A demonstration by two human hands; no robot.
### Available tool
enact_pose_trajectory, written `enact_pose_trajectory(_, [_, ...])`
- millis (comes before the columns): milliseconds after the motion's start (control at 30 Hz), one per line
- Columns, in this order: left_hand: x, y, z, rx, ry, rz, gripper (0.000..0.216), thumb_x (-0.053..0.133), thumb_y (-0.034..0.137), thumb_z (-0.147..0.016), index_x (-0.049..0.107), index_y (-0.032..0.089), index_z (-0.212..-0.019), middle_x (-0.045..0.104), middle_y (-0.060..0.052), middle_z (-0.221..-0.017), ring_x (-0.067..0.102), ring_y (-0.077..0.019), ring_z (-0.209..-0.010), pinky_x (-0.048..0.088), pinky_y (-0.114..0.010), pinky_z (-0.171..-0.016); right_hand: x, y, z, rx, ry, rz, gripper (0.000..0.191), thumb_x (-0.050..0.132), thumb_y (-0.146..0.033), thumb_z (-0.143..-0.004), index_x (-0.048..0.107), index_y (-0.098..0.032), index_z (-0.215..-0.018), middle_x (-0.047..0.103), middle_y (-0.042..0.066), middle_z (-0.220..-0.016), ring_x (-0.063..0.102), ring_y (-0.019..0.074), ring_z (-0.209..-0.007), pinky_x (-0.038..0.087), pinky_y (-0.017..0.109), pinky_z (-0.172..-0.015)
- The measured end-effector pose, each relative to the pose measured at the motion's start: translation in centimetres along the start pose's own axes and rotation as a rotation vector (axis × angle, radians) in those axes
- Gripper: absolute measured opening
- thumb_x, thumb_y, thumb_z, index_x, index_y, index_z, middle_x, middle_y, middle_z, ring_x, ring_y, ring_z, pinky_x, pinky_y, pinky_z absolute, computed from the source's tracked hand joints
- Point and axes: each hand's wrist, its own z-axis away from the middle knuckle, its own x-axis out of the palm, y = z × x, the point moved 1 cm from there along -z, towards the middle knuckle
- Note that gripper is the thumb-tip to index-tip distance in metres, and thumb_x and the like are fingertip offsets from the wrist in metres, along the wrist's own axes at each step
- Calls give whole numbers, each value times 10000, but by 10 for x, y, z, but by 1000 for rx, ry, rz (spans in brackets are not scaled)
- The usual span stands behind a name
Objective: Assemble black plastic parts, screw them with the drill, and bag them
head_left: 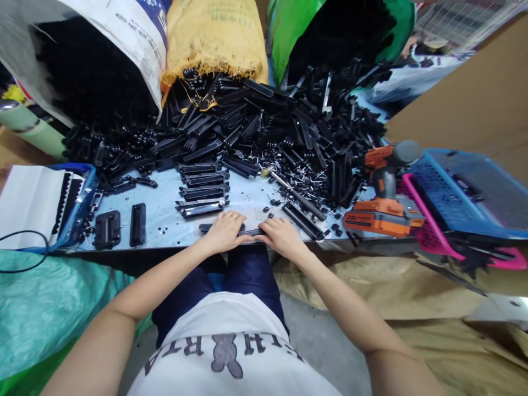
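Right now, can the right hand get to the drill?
Probably yes. The drill stands out to the side of the right hand, and the black strips between lie low. But that hand is at a black piece, so it may need to leave that first.

This looks like a small assembly workshop: a white sack (142, 41), a yellow sack (214, 36) and a green sack (289, 27) lie open-mouthed above a great heap of black plastic parts (247, 118) on the tabletop (160, 212). Loose metal pins (295, 175), a hammer-like tool (301, 199), an orange cordless drill (383, 206) and a row of matching pieces (202, 192) point to hand assembly in quantity
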Motion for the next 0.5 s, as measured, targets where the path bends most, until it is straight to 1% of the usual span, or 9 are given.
enact_pose_trajectory(67, [2, 16, -36, 9, -4, 8, 324, 413, 374, -928, 509, 185, -1174, 590, -99, -1101, 532, -234, -1073, 429, -364, -887, 6, 11, 6, 164, 85, -55, 356, 376, -413, -957, 611, -156, -1029, 641, 102, -977, 544, 223, -919, 345, 309, -763])
enact_pose_trajectory(100, [4, 23, -55, 2, -34, 19, 285, 421, 311, -925, 535, 177, -1149, 599, -101, -1086, 538, -228, -1065, 431, -354, -886, 8, 15, 6, 260, 118, -65, 340, 377, -388, -958, 607, -152, -1043, 641, 108, -996, 544, 228, -931, 354, 313, -773])
enact_pose_trajectory(167, [7, 32, -87, -14, -128, 42, 205, 470, 208, -886, 609, 148, -1024, 627, -105, -1006, 574, -220, -997, 448, -323, -847, 9, 19, 1, 446, 133, -57, 307, 384, -339, -952, 604, -146, -1044, 649, 113, -964, 556, 237, -906, 369, 320, -762])
enact_pose_trajectory(200, [7, 32, -96, -25, -154, 48, 178, 485, 168, -865, 630, 138, -962, 635, -106, -971, 586, -217, -969, 452, -311, -834, 10, 19, -3, 510, 114, -54, 288, 402, -325, -942, 601, -146, -1047, 652, 111, -941, 564, 240, -887, 376, 321, -750])
enact_pose_trajectory(267, [6, 26, -100, -51, -157, 43, 176, 475, 121, -853, 642, 125, -907, 636, -109, -945, 594, -212, -949, 450, -303, -833, 12, 18, -13, 571, 60, -69, 260, 464, -318, -908, 595, -147, -1055, 649, 110, -934, 578, 240, -872, 388, 315, -734])
enact_pose_trajectory(333, [2, 14, -89, -85, -106, 30, 198, 447, 134, -879, 625, 113, -963, 620, -118, -998, 587, -211, -965, 444, -306, -850, 17, 18, -21, 595, 34, -94, 264, 528, -329, -868, 595, -147, -1048, 635, 117, -957, 582, 244, -889, 401, 311, -738])
enact_pose_trajectory(367, [0, 8, -81, -107, -68, 23, 211, 434, 150, -893, 608, 109, -1006, 609, -122, -1027, 582, -209, -971, 442, -308, -855, 19, 18, -23, 604, 40, -109, 278, 547, -335, -853, 592, -145, -1050, 626, 121, -973, 580, 246, -902, 408, 312, -747])
enact_pose_trajectory(433, [-5, -2, -70, -151, 21, 1, 236, 423, 176, -909, 567, 109, -1084, 586, -125, -1067, 569, -210, -981, 440, -312, -854, 22, 20, -27, 619, 93, -141, 306, 539, -331, -848, 573, -139, -1084, 609, 128, -1009, 571, 247, -930, 418, 320, -777])
enact_pose_trajectory(500, [-7, -7, -72, -176, 83, -37, 253, 407, 145, -905, 547, 121, -1115, 567, -128, -1095, 549, -214, -1001, 436, -315, -844, 21, 23, -32, 611, 166, -156, 335, 509, -318, -856, 547, -130, -1130, 592, 137, -1050, 552, 253, -972, 419, 335, -821])
